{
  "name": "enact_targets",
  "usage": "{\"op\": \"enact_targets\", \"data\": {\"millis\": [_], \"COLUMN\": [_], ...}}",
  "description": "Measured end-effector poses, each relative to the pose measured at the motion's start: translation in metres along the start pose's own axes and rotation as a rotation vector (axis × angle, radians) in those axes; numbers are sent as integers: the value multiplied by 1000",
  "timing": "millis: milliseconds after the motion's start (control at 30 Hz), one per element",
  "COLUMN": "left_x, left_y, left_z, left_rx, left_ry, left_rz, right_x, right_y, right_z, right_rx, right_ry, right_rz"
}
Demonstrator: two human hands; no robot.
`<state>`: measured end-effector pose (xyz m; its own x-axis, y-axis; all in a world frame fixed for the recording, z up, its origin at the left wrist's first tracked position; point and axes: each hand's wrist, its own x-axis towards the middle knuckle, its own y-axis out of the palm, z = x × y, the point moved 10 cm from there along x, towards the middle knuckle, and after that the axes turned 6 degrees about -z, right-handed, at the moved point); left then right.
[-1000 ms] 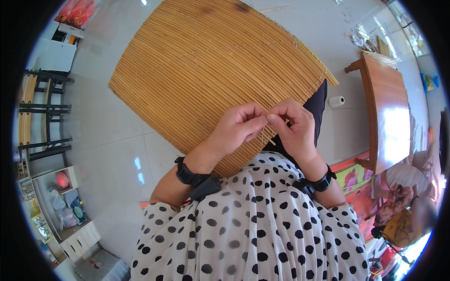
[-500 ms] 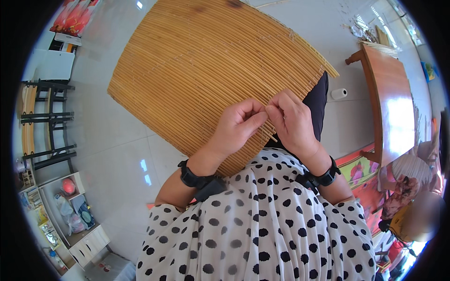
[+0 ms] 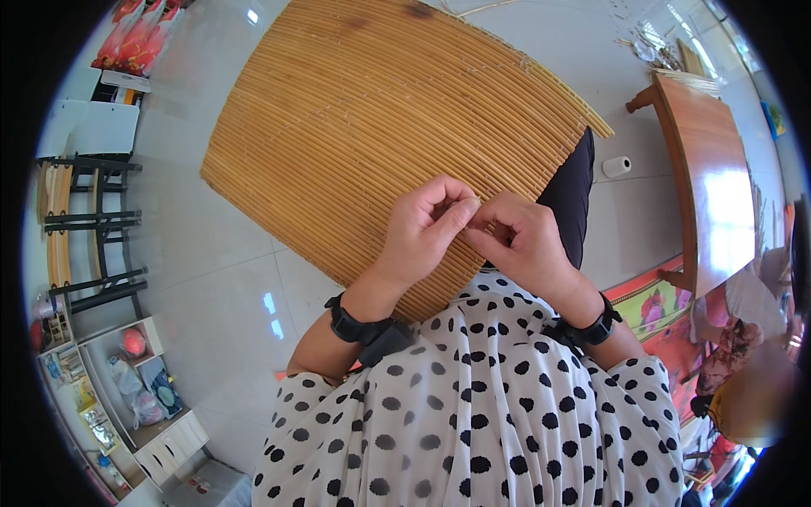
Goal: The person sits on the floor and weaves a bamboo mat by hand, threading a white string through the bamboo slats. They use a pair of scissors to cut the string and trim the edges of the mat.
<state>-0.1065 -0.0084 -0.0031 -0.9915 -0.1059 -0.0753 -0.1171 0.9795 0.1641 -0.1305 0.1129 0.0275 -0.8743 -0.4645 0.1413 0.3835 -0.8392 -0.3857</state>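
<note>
A large mat of thin yellow-brown slats (image 3: 346, 101), joined with fine threads, lies across my lap, its far right edge showing some protruding stick ends and two dark stains at the top. My left hand (image 3: 427, 232) is closed in a pinch over the mat's lower right part, thumb against bent forefinger. My right hand (image 3: 517, 238) is closed beside it, fingertips meeting the left's at the slats. Whatever is between the fingertips is too small and hidden to name. Black devices are strapped to both wrists.
A white roll (image 3: 617, 166) lies on the tiled floor. A wooden bench (image 3: 705, 186) stands at right, with loose sticks behind. A person in floral clothing (image 3: 731, 342) is at lower right. Stacked black-framed furniture (image 3: 93, 221) and shelves with bags (image 3: 135, 380) line the left.
My right hand has dropped slightly and turned, its fingertips now lower and tucked by my left thumb. My left hand has risen slightly. The surroundings have shifted slightly in the picture.
</note>
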Motion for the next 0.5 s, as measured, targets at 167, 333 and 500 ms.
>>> {"op": "enact_targets", "data": {"millis": [167, 333, 500], "left_x": [-1, -4, -10], "left_y": [-3, -3, 2], "left_z": [-5, -25, -33], "left_rx": [-20, 277, 439], "left_ry": [65, 274, 363], "left_rz": [-72, -162, -219], "right_x": [-1, -3, -3], "right_y": [1, -6, -9], "right_z": [-7, -24, -24], "right_rx": [-6, 74, 47], "right_ry": [15, 105, 66], "right_rz": [-6, -128, -178]}}
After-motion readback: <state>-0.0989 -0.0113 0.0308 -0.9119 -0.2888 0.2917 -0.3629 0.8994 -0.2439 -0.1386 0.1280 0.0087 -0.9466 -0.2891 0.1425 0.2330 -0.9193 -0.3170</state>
